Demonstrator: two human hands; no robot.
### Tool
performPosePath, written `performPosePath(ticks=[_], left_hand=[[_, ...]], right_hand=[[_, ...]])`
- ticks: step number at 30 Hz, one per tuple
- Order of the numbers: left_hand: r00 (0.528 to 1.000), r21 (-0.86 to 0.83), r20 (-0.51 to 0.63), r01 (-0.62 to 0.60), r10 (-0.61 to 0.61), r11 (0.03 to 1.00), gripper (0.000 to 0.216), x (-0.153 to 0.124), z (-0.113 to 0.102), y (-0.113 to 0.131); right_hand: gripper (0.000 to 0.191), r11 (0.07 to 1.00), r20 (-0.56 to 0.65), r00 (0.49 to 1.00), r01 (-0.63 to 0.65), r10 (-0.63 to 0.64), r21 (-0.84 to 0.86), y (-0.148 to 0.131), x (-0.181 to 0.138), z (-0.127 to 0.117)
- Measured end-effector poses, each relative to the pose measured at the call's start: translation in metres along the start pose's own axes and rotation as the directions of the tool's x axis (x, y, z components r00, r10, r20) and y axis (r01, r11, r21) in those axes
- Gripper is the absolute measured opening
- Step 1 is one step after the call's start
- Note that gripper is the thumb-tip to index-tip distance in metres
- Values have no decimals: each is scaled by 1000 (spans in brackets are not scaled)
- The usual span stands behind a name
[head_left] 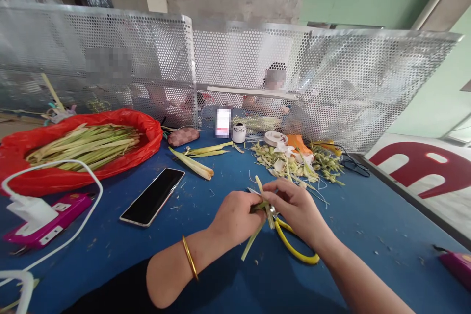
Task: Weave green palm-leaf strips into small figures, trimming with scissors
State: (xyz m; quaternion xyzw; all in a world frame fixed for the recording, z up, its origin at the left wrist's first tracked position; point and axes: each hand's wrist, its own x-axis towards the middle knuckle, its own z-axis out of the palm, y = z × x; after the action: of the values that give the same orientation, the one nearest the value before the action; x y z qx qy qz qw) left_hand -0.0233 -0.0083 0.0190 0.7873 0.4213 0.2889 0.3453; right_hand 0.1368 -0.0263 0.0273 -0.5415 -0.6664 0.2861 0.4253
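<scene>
While your left hand point(237, 218) pinches leaf strips point(252, 243), number unclear, your right hand point(298, 206) curls over one pair of scissors point(305, 258), grip unclear. It points forward-left between your hands, long axis diagonal.

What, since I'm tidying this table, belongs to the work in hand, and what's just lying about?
Likely in the job:
held leaf strips
yellow-handled scissors
long leaves in the red bag

Probably just lying about:
dark-screened phone
checkered pouch
purple power strip
</scene>
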Motion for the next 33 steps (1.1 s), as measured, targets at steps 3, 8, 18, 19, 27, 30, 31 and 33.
performPosePath(ticks=[3, 8, 18, 19, 27, 30, 31, 33], left_hand=[[997, 7, 74, 1, -2, 1000, 15, -2, 0, 2], [980, -38, 197, -16, 23, 999, 18, -5, -1, 4], [902, -424, 427, 262, -64, 867, 16, 0, -9, 15], [898, -438, 433, 288, -81, 852, 19, 1, -10, 15], [930, -437, 286, 339, -229, 833, 28, 0, -1, 16], [926, -446, 311, 342, -216, 827, 28, -1, 3, 16], [923, -452, 321, 346, -212, 822, 29, -2, 4, 16], [924, -484, 314, 353, -217, 801, 29, -1, 5, 14]], right_hand=[[21, 1000, 55, 998, 21, -22, 13, -6, 0, -4], [30, 965, -57, 995, -70, 87, 253, -11, 2, -8], [24, 937, -224, 966, -44, 128, 347, -7, 5, -8], [23, 944, -217, 970, -30, 106, 329, -8, 4, -7], [16, 971, -200, 978, 98, -54, 216, -7, -2, 1], [13, 979, -232, 969, 122, -82, 163, -5, -2, 4], [13, 980, -231, 968, 131, -93, 151, -4, -2, 4], [13, 983, -216, 969, 150, -124, 108, -2, -2, 3]])
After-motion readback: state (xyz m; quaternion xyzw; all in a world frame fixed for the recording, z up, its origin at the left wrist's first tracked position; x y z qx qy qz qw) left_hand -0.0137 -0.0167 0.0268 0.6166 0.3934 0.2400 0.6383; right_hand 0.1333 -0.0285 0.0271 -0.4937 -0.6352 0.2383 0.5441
